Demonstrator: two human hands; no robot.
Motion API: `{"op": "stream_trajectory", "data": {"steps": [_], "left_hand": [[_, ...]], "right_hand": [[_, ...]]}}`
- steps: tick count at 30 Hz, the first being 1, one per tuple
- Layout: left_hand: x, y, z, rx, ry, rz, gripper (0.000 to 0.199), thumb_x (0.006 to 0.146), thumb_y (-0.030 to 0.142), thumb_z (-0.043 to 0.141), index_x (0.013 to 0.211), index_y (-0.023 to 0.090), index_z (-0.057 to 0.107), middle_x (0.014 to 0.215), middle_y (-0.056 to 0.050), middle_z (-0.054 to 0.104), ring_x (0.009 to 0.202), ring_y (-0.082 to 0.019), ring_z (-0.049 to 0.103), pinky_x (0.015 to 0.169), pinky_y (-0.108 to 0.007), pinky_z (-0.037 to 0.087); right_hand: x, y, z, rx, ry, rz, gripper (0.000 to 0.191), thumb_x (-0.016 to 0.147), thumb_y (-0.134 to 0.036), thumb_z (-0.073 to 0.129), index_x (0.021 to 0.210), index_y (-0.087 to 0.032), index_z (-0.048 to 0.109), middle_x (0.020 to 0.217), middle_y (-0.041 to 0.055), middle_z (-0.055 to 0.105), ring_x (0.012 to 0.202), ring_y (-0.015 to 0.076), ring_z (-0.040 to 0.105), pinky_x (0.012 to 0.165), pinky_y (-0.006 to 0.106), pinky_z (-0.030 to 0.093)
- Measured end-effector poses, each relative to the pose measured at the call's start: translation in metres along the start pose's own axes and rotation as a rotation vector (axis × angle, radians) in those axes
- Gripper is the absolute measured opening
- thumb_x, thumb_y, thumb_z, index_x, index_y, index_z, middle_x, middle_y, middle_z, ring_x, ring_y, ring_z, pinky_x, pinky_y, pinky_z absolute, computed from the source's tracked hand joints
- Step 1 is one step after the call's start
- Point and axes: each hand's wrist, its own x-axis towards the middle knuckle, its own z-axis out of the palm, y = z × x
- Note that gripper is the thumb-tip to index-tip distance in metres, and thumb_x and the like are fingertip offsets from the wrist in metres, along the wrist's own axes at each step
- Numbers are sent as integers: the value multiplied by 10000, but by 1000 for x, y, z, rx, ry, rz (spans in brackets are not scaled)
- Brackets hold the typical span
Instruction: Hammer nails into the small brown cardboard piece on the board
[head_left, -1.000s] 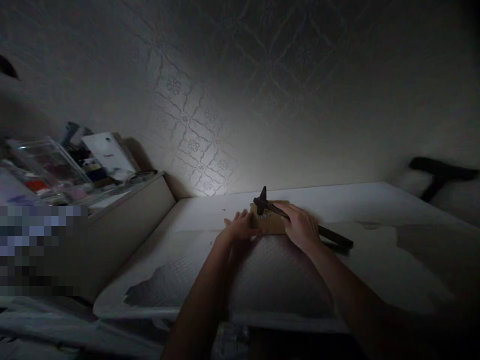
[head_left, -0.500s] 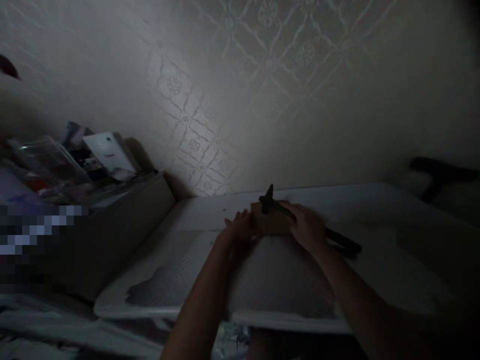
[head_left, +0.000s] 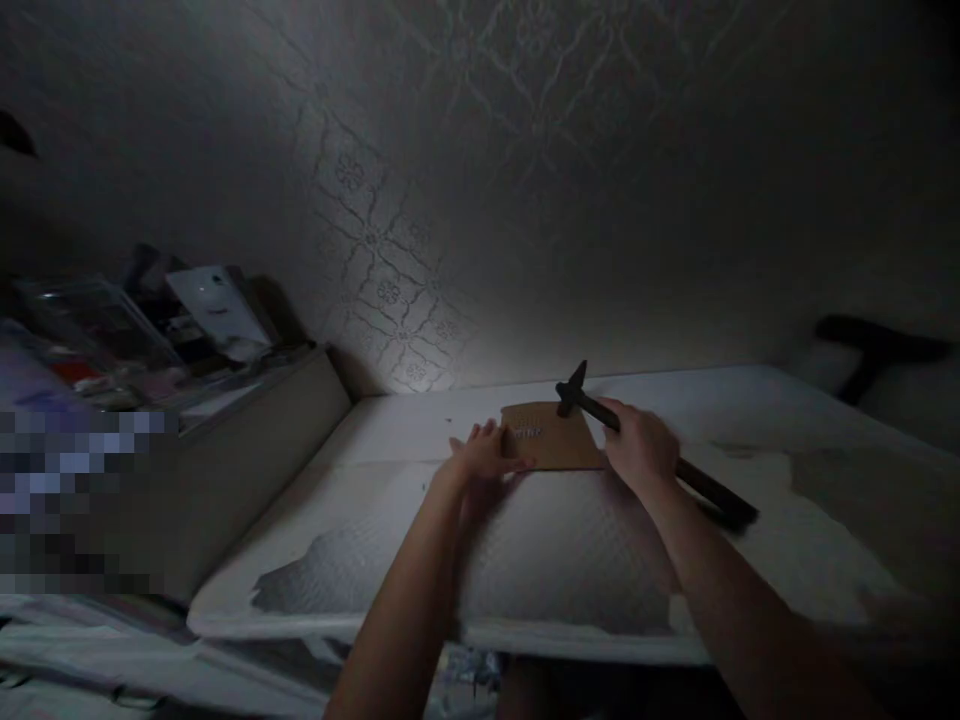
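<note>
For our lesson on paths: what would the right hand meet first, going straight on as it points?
The right hand would probably meet the patterned wall, hammer leading; depth is unclear, so the tabletop might come sooner.

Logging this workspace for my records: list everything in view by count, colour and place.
Wall: 1, grey, patterned, behind.
Table: 1, white with grey patches, centre.
Board: 1, brown, on table.
Small pieces: several, pale, on board's left part.
Hammer: 1, dark, head at board's far right.
Cabinet: 1, pale, left.
Box: 1, white, on cabinet.
Case: 1, clear, on cabinet.
Clutter: uncounted, mixed colours, on cabinet.
T-shaped object: 1, black, right edge.
Left hand: 1, bare, at board's left edge.
Right hand: 1, bare, fingers around hammer's handle.
</note>
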Motion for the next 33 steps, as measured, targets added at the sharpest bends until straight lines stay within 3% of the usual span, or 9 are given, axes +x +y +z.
{"op": "stream_trajectory", "data": {"steps": [5, 15, 21, 25, 28, 33], "left_hand": [[-7, 4, -5, 4, -32, -3, 867, 772, 669, 536, 1456, 232, 232, 1547, -147, 116, 1400, -382, 113, 1035, -665, 179], [-18, 8, -9, 2, -11, -15, 820, 736, 637, 607, 1387, 213, 346, 1529, -158, 190, 1392, -353, 178, 1056, -625, 196], [-16, 7, -8, -50, 74, -17, 780, 692, 691, 614, 1292, 214, 475, 1413, -154, 423, 1310, -361, 354, 1043, -605, 251], [-9, 2, -6, -98, 301, -175, 670, 806, 685, 470, 1273, 207, 511, 1356, -149, 495, 1239, -342, 454, 1036, -588, 280], [-3, -6, -3, -85, 449, -359, 574, 898, 571, 385, 1338, 208, 459, 1415, -147, 431, 1278, -329, 410, 1036, -612, 263], [7, -19, 6, -87, 464, -498, 488, 949, 360, 292, 1398, 198, 391, 1496, -121, 303, 1366, -313, 267, 1036, -610, 271]], "right_hand": [[3, 12, 0, -11, -6, 151, 442, 817, -166, 497, 1232, -275, 599, 1017, 75, 698, 869, 228, 641, 680, 301, 440], [6, 25, 2, 0, -29, 243, 369, 790, -185, 498, 1112, -235, 673, 934, 101, 712, 810, 241, 656, 664, 304, 448], [8, 30, 4, -28, -43, 317, 382, 780, -205, 506, 1121, -256, 669, 974, 110, 705, 844, 271, 655, 670, 333, 461], [8, 33, 6, -63, -56, 376, 412, 778, -221, 514, 1162, -268, 654, 968, 127, 700, 865, 283, 651, 668, 347, 473], [8, 34, 8, -68, -65, 387, 407, 781, -236, 521, 1164, -283, 652, 967, 121, 698, 866, 279, 650, 666, 349, 476], [7, 33, 6, -75, -75, 380, 384, 797, -237, 510, 1148, -286, 657, 986, 111, 697, 875, 271, 647, 671, 351, 476]]}}
